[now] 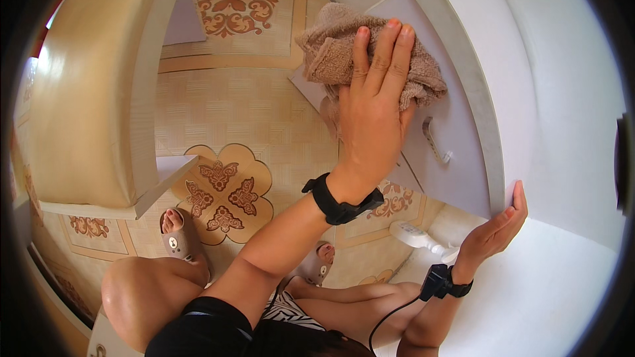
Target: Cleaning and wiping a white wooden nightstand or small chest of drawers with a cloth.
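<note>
My left hand (379, 94) lies back up on a bunched brown terry cloth (330, 54), its fingers spread over the folds and the thumb side partly hidden. The cloth is against the pale panel (454, 124) of a white cabinet, above a curved metal handle (435, 141). At the lower right, my right hand (496, 230) touches the near end of the cabinet's top edge (496, 158), with its fingers extended and no object seen in it. Black straps with small dark devices are on both wrists.
A padded cream-coloured seat or bed edge (84, 99) stands at the left. Patterned tiles cover the floor (238, 109). My slippered feet are below, and a white object with buttons (414, 235) is near the right wall. A dark cable hangs from my right wrist.
</note>
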Action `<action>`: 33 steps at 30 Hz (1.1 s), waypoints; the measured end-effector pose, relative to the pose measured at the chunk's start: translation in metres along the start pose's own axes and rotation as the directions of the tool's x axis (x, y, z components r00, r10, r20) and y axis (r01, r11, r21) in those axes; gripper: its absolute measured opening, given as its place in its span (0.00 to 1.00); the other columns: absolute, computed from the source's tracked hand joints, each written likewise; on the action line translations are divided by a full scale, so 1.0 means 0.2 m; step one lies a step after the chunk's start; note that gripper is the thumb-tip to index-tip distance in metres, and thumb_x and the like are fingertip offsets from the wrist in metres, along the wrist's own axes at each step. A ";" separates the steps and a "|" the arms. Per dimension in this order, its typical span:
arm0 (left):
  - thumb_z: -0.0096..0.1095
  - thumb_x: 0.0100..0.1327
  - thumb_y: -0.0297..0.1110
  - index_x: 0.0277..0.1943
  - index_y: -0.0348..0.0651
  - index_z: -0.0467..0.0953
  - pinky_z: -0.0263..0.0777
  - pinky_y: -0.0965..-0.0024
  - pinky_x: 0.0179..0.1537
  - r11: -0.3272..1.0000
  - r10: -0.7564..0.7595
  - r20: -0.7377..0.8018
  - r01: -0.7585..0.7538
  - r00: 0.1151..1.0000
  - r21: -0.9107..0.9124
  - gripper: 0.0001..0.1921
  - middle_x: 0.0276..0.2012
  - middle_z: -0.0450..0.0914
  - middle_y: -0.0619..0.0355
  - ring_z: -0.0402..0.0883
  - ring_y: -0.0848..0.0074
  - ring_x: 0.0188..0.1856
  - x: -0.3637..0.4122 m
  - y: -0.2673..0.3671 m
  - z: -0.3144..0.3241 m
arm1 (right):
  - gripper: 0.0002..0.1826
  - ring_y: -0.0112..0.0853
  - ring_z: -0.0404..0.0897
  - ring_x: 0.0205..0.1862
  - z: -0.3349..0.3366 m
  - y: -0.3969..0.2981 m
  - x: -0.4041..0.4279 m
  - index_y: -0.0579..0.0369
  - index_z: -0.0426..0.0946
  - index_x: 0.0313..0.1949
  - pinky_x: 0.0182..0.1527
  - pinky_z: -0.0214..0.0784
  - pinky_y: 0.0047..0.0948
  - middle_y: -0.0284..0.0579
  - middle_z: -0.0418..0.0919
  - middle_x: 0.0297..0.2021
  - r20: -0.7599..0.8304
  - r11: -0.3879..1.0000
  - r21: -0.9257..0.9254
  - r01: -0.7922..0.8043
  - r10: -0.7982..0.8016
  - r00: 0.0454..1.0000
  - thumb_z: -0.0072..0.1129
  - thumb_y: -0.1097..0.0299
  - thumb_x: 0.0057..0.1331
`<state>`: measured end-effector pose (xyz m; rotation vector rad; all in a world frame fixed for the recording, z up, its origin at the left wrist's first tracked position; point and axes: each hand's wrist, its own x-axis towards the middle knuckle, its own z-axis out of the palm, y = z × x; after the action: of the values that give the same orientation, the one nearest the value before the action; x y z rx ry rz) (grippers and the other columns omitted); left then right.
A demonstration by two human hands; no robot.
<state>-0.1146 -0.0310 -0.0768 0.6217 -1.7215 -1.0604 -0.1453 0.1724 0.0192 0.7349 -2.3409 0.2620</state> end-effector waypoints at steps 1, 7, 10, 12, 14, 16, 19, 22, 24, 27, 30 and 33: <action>0.58 0.43 0.09 0.67 0.43 0.64 0.64 0.62 0.61 0.993 -0.021 -0.014 0.020 1.000 -0.114 0.43 0.67 0.64 0.52 0.58 0.51 0.70 -0.03 0.01 0.01 | 0.26 0.43 0.71 0.58 0.00 0.00 0.00 0.66 0.71 0.56 0.60 0.62 0.37 0.52 0.73 0.55 -0.003 1.000 0.000 0.001 -0.001 1.000 0.27 0.58 0.77; 0.59 0.42 0.09 0.52 0.37 0.79 0.64 0.60 0.61 0.918 -0.022 -0.098 -0.018 0.995 -0.397 0.29 0.52 0.78 0.50 0.69 0.55 0.62 -0.15 -0.05 0.06 | 0.27 0.43 0.72 0.57 0.00 0.03 -0.01 0.66 0.71 0.55 0.59 0.62 0.37 0.51 0.74 0.55 -0.021 0.998 -0.058 0.007 -0.009 1.000 0.26 0.58 0.77; 0.62 0.47 0.15 0.46 0.37 0.78 0.69 0.68 0.49 0.981 0.075 -0.235 -0.114 0.969 -0.158 0.20 0.45 0.78 0.53 0.75 0.65 0.47 0.03 -0.04 0.00 | 0.26 0.40 0.72 0.56 0.01 0.02 -0.01 0.63 0.72 0.55 0.59 0.62 0.35 0.49 0.74 0.54 -0.028 0.998 -0.055 0.023 -0.025 0.999 0.26 0.56 0.77; 0.61 0.48 0.15 0.45 0.38 0.77 0.68 0.68 0.50 0.972 0.046 -0.284 -0.108 0.958 -0.207 0.18 0.45 0.77 0.54 0.74 0.65 0.47 0.17 -0.05 -0.01 | 0.26 0.41 0.72 0.55 0.00 0.01 0.00 0.64 0.71 0.55 0.59 0.62 0.35 0.50 0.74 0.54 -0.018 0.998 -0.031 0.047 -0.048 0.999 0.26 0.57 0.77; 0.60 0.49 0.16 0.43 0.39 0.74 0.68 0.69 0.50 0.965 0.023 -0.304 -0.101 0.952 -0.243 0.16 0.43 0.75 0.54 0.74 0.66 0.45 0.22 -0.05 -0.04 | 0.26 0.41 0.72 0.55 0.00 0.00 0.00 0.64 0.71 0.55 0.59 0.61 0.35 0.50 0.74 0.54 -0.014 0.999 -0.031 0.040 -0.040 0.999 0.27 0.57 0.77; 0.60 0.49 0.16 0.43 0.39 0.74 0.68 0.69 0.49 0.939 -0.113 -0.205 0.038 0.972 -0.341 0.16 0.43 0.75 0.54 0.74 0.67 0.44 0.14 -0.04 -0.04 | 0.26 0.41 0.72 0.55 0.00 0.00 0.01 0.64 0.71 0.55 0.59 0.61 0.35 0.51 0.74 0.54 -0.022 0.999 -0.031 0.036 -0.037 0.999 0.27 0.58 0.77; 0.61 0.49 0.17 0.42 0.38 0.74 0.68 0.70 0.48 0.888 -0.304 -0.080 0.253 0.949 -0.384 0.15 0.41 0.75 0.55 0.74 0.68 0.43 -0.04 -0.18 -0.01 | 0.25 0.44 0.71 0.57 -0.01 0.00 0.00 0.66 0.71 0.55 0.59 0.62 0.37 0.52 0.73 0.55 -0.021 1.000 -0.024 0.010 -0.010 1.000 0.27 0.60 0.76; 0.61 0.49 0.17 0.42 0.39 0.74 0.68 0.70 0.47 0.895 -0.335 -0.079 0.291 0.939 -0.338 0.15 0.39 0.75 0.55 0.74 0.68 0.42 -0.04 -0.20 -0.01 | 0.25 0.44 0.71 0.57 0.01 -0.01 -0.02 0.66 0.71 0.54 0.59 0.62 0.37 0.52 0.73 0.55 -0.016 0.999 -0.037 -0.024 0.023 1.000 0.28 0.60 0.76; 0.61 0.48 0.17 0.42 0.39 0.74 0.68 0.70 0.47 0.907 -0.302 -0.078 0.261 0.950 -0.330 0.15 0.38 0.75 0.55 0.74 0.68 0.42 0.01 -0.13 -0.03 | 0.25 0.43 0.71 0.57 0.00 0.00 -0.01 0.65 0.71 0.54 0.59 0.62 0.38 0.51 0.74 0.55 -0.016 0.999 -0.040 0.003 -0.004 1.000 0.28 0.60 0.76; 0.61 0.47 0.17 0.42 0.38 0.75 0.69 0.69 0.47 0.936 -0.052 -0.152 -0.005 0.987 -0.352 0.16 0.37 0.76 0.55 0.75 0.66 0.42 0.16 0.00 -0.05 | 0.26 0.41 0.70 0.57 0.00 -0.01 0.00 0.62 0.71 0.55 0.60 0.60 0.35 0.49 0.73 0.55 -0.007 0.999 -0.013 -0.030 0.030 1.000 0.27 0.55 0.77; 0.60 0.48 0.16 0.42 0.37 0.75 0.69 0.71 0.48 0.960 -0.007 -0.257 -0.065 0.966 -0.271 0.16 0.39 0.77 0.55 0.76 0.68 0.43 0.17 -0.02 -0.05 | 0.26 0.41 0.70 0.57 0.00 0.00 0.00 0.62 0.71 0.55 0.60 0.60 0.35 0.49 0.73 0.55 -0.003 0.999 -0.004 -0.043 0.043 0.999 0.27 0.55 0.77; 0.58 0.52 0.16 0.43 0.38 0.75 0.69 0.73 0.46 0.892 -0.345 -0.140 0.278 0.928 -0.357 0.15 0.39 0.77 0.57 0.75 0.73 0.43 0.07 -0.23 -0.03 | 0.26 0.41 0.70 0.58 -0.01 0.01 0.01 0.62 0.71 0.56 0.60 0.59 0.35 0.49 0.73 0.55 0.008 1.000 -0.023 -0.015 0.015 1.000 0.27 0.56 0.76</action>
<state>-0.1167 -0.0670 -0.1086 0.7756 -1.2524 -1.4271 -0.1460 0.1741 0.0222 0.7087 -2.3535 0.2383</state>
